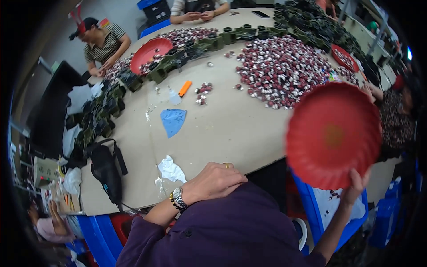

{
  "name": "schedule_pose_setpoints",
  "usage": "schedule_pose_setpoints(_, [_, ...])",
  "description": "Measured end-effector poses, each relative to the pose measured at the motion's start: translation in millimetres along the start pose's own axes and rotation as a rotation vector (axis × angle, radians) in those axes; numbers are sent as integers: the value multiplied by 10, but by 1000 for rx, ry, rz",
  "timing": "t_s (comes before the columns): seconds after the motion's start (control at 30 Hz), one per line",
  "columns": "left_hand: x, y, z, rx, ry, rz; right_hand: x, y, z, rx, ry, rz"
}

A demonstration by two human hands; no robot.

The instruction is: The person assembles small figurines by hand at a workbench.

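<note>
Clasping a round red fluted plastic tray (333,129) by its near rim, the right grip (357,182) has it just beyond itself; leftward, the left grip (215,180) lies curled, contents hidden.

Right hand (354,186): gripping the lower rim of a red fluted dish (333,124), raised at the right of the table (222,133).
Left hand (215,181): at the near edge, close to a crumpled white tissue (171,170).
Pile (280,71): small red-and-white pieces, partly behind the dish.
Mid-table: blue scrap (173,121), small bottle (174,96), orange object (185,88).
Left side: black pouch (106,171), dark green containers (104,127).
</note>
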State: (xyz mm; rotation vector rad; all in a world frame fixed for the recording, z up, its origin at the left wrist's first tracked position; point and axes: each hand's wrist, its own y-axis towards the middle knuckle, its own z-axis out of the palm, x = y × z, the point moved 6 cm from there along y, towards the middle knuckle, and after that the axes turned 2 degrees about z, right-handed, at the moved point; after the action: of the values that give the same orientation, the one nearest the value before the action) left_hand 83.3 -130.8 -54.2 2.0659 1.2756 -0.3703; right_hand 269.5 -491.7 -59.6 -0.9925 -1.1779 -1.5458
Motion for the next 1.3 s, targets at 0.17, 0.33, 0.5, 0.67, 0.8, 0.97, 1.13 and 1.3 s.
schedule_pose_setpoints(0.17, [95, -226, 39, 26, -275, -155, -789, -322, 2281, 668, 45, 343])
schedule_pose_setpoints(0.33, [203, -469, 129, 168, -520, -358, -1185, -673, 3259, 1038, -12, 621])
schedule_pose_setpoints(0.5, [246, -551, 201, 145, -612, -470, -1186, -1227, 3745, 1260, -86, 680])
schedule_pose_setpoints(0.67, [315, -497, 228, 22, -658, -439, -1219, -1642, 4097, 1454, -34, 807])
schedule_pose_setpoints(0.8, [405, -621, 137, -105, -595, -551, -1186, -1816, 4230, 1571, -12, 892])
schedule_pose_setpoints(0.97, [501, -929, 0, -252, -519, -635, -1216, -1231, 4496, 1583, -685, -163])
schedule_pose_setpoints(1.13, [515, -1212, -180, -447, -480, -806, -1313, -676, 4996, 1167, -701, -777])
schedule_pose_setpoints(1.3, [652, -1645, -377, -902, -636, -842, -1631, -828, 5086, 1254, -870, -843])
